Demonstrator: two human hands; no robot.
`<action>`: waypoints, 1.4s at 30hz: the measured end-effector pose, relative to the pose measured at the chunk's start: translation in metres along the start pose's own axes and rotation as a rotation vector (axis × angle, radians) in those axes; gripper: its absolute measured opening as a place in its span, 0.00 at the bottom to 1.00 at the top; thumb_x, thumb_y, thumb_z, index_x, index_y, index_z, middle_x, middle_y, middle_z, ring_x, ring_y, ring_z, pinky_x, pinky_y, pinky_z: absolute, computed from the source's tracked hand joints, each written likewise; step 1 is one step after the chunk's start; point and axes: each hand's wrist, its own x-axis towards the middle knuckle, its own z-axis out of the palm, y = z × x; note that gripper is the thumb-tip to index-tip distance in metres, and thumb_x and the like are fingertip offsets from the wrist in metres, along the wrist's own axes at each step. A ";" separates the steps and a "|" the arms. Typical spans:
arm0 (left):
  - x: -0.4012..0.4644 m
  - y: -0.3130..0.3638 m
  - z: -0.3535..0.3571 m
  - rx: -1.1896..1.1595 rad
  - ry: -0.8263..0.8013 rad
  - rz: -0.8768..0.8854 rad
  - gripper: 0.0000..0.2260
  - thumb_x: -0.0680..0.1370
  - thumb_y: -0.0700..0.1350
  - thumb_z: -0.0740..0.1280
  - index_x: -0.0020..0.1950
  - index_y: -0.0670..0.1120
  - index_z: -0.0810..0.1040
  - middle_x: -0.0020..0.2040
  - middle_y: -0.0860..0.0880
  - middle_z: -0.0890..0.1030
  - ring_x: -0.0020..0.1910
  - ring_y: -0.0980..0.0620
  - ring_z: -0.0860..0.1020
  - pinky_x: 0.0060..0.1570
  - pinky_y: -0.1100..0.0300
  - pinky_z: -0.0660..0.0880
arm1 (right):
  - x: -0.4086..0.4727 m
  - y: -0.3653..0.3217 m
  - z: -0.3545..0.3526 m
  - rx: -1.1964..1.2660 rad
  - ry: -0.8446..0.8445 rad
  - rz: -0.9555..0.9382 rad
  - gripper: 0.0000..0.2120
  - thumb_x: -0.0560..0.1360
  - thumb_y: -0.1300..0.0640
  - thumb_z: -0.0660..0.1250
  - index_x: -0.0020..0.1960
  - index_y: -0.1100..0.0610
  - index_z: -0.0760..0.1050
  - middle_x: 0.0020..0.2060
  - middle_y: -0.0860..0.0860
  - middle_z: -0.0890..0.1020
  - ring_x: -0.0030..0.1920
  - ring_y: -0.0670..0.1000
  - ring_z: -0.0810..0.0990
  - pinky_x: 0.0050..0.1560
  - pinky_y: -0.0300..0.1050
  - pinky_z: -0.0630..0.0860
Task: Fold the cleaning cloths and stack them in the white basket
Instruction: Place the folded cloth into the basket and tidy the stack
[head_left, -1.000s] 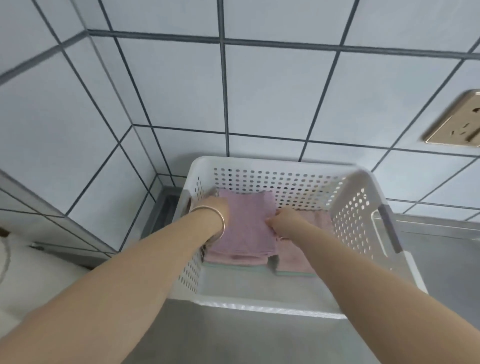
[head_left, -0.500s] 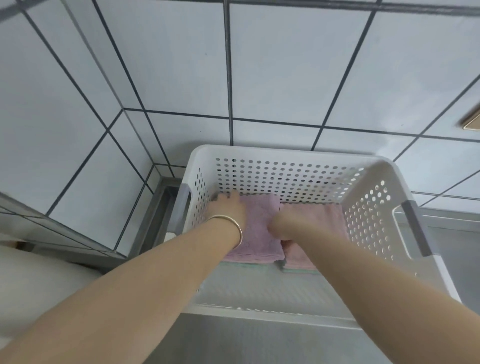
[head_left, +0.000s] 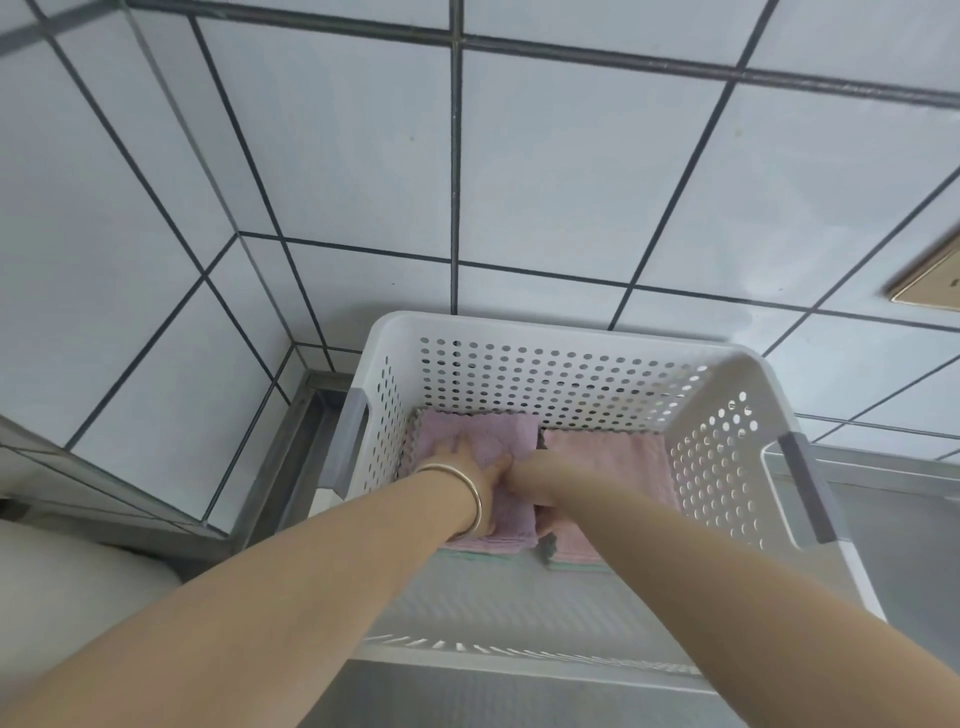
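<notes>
A white perforated basket (head_left: 545, 332) stands on a steel counter against the tiled wall. Inside it lie two stacks of folded cloths side by side, with pink cloths on top and a green edge under each. My left hand (head_left: 467, 457), a bracelet on its wrist, presses flat on the left pink stack (head_left: 511, 436). My right hand (head_left: 540, 475) sits at that stack's right edge, over the gap to the right pink stack (head_left: 623, 467). Its fingers point down and are hidden from me.
The basket has grey handles on both ends. Steel counter (head_left: 893, 519) runs to the right of it, and a raised steel ledge (head_left: 306, 426) lies to the left in the tiled corner. A gold wall socket (head_left: 930, 283) is at the far right.
The top pink cloth has been lowered onto the left stack. My left hand has gone from holding its edge to pressing flat on it, and my right hand has sunk to its right edge.
</notes>
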 end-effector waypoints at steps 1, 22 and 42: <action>-0.002 0.000 -0.004 -0.005 -0.003 -0.011 0.36 0.76 0.58 0.60 0.74 0.61 0.38 0.76 0.40 0.42 0.72 0.33 0.52 0.68 0.41 0.63 | -0.002 0.003 -0.007 -0.083 0.079 0.000 0.09 0.78 0.59 0.58 0.51 0.62 0.74 0.35 0.54 0.75 0.35 0.52 0.76 0.44 0.48 0.80; 0.033 0.006 0.001 -0.028 0.074 0.143 0.42 0.74 0.67 0.56 0.74 0.53 0.32 0.74 0.50 0.30 0.74 0.45 0.34 0.73 0.42 0.41 | 0.003 0.062 -0.067 -0.347 0.135 0.206 0.18 0.79 0.64 0.52 0.68 0.67 0.62 0.65 0.64 0.71 0.63 0.61 0.73 0.61 0.52 0.72; 0.005 -0.019 -0.016 -0.447 0.192 -0.423 0.19 0.82 0.43 0.53 0.71 0.37 0.61 0.69 0.39 0.69 0.67 0.42 0.69 0.65 0.52 0.66 | 0.007 0.014 -0.025 -0.189 0.053 0.002 0.15 0.76 0.58 0.63 0.32 0.57 0.66 0.25 0.51 0.67 0.23 0.47 0.64 0.21 0.33 0.61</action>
